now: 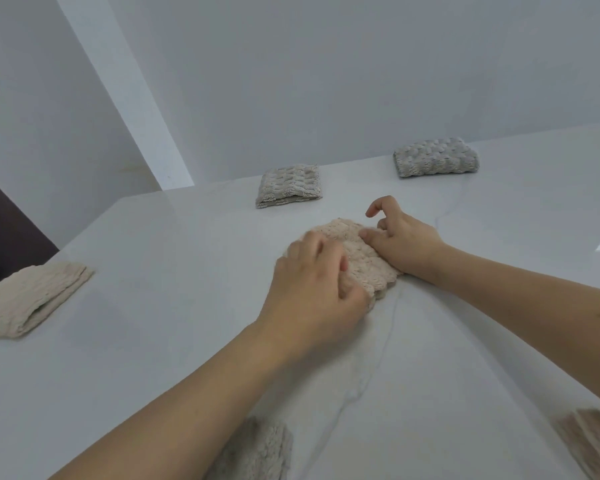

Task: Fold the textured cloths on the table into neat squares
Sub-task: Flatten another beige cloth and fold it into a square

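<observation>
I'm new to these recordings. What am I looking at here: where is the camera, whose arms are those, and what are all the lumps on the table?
The one picture comes from a camera worn on a person's head, looking down at their bare hands; there is no machine. The left hand and right hand both rest on a pinkish textured cloth, mid-fold, on a white table. Already folded: two grey cloths at the far edge and a cream cloth at left. Two more cloths lie at the near edge, partly out of view.
</observation>
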`<action>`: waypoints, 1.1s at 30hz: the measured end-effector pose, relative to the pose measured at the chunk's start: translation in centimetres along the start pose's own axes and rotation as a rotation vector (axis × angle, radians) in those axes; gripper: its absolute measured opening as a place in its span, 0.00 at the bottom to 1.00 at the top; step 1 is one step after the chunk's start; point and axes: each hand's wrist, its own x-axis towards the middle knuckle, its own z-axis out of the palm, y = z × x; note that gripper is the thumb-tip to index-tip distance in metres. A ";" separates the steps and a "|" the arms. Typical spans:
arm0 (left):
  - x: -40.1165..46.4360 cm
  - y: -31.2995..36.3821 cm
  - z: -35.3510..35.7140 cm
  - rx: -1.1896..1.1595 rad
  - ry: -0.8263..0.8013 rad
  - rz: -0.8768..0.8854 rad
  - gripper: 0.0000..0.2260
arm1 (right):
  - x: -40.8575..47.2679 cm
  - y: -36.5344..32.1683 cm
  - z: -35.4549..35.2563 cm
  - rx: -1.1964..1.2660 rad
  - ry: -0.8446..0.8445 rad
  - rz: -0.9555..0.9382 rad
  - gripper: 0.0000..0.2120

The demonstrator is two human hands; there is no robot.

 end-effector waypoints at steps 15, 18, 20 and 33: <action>1.7 1.2 2.1 0.341 -0.027 -0.038 0.14 | 0.0 -0.1 0.3 -0.151 0.074 -0.009 0.08; 1.1 0.5 1.8 0.283 -0.107 -0.042 0.16 | 0.0 -0.1 0.4 -0.207 0.103 -0.028 0.07; 1.0 -0.1 1.5 0.192 -0.211 -0.082 0.16 | 0.1 0.0 0.5 -0.210 0.111 -0.023 0.07; 2.9 -2.4 -0.7 0.016 -0.516 -0.140 0.12 | 0.2 0.3 0.3 -0.045 0.086 -0.035 0.11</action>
